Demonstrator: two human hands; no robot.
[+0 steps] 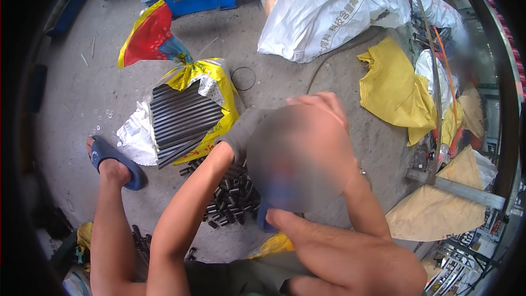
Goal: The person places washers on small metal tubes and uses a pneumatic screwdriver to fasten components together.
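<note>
My left hand (250,126) wears a grey glove, and a round blurred patch hides its fingers. Beside it on the right is my bare right hand (329,107), its visible fingers bent inward; whatever lies within them is lost in the blur. Below and left of the gloved hand, a heap of short black tube pieces (233,192) lies on the floor. Just beyond the heap, long black tubes (183,112) lie side by side in a torn yellow and white bag (224,115), tied at its far end.
Blue plastic crates (192,1) stand at the far left. A large white woven sack (329,16) lies at the back, with a yellow sack (397,87) to its right. Brown sheeting (444,203) and a metal bar (460,189) are at right. My slippered foot (112,164) rests left.
</note>
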